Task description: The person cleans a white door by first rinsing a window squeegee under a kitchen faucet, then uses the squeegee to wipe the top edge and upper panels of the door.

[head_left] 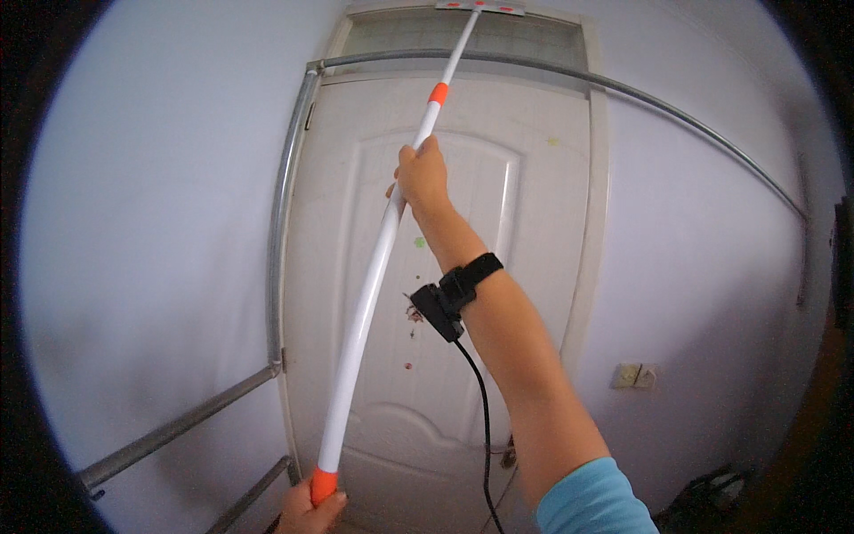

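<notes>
A white telescopic pole [363,310] with orange collars slants up across the view, held in both hands. My right hand [423,173] grips its upper part below the orange joint. Low in the view, my left hand [312,508] closes around the orange end of the pole. At the far end, a flat wide cleaning head [480,7] with orange-red marks reaches the top of the glass transom [400,37] above the white panelled door [547,200]. Whether the head touches the glass or the frame, I cannot tell.
A grey metal pipe [534,62] crosses in front of the door top, behind the pole. More pipes [180,420] run along the left wall. A black strapped device [444,300] on my right wrist trails a cable [486,407]. Wall sockets [634,376] sit at right.
</notes>
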{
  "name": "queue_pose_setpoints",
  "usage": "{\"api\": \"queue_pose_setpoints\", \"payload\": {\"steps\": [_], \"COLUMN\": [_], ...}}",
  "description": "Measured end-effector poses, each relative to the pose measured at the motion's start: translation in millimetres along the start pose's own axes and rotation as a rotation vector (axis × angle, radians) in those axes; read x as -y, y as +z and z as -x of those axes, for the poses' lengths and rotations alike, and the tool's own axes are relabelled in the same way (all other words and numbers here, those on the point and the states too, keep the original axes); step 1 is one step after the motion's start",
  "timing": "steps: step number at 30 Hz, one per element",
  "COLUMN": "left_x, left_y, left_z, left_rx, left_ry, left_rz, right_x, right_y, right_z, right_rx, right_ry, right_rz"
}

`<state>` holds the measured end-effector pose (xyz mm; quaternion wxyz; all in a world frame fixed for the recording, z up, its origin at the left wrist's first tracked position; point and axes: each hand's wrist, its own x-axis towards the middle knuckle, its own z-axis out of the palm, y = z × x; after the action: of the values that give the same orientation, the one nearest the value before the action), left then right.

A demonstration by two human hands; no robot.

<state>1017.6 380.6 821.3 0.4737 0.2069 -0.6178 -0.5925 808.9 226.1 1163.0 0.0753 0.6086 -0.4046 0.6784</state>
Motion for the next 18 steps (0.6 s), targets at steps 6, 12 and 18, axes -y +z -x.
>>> {"api": "queue_pose_setpoints", "payload": {"steps": [6, 12, 18], "left_x": [-9.9, -13.6, 5.5], "left_y": [1.8, 8.4, 14.4], "left_z": [-30.6, -81.4, -87.9], "left_rx": [0.022, 0.184, 0.284], "left_ry": [0.091, 0.068, 0.025], "left_rz": [-0.112, -0.205, -0.052], "right_x": [-0.4, 0.9, 1.3], "right_y": [-21.6, -70.2, -94.4], "right_z": [-12.2, -41.5, -35.1], "right_rx": [-0.021, -0.087, -0.149], "right_ry": [0.018, -0.046, -0.047], "right_rz": [-0.145, -0.188, -0.093]}}
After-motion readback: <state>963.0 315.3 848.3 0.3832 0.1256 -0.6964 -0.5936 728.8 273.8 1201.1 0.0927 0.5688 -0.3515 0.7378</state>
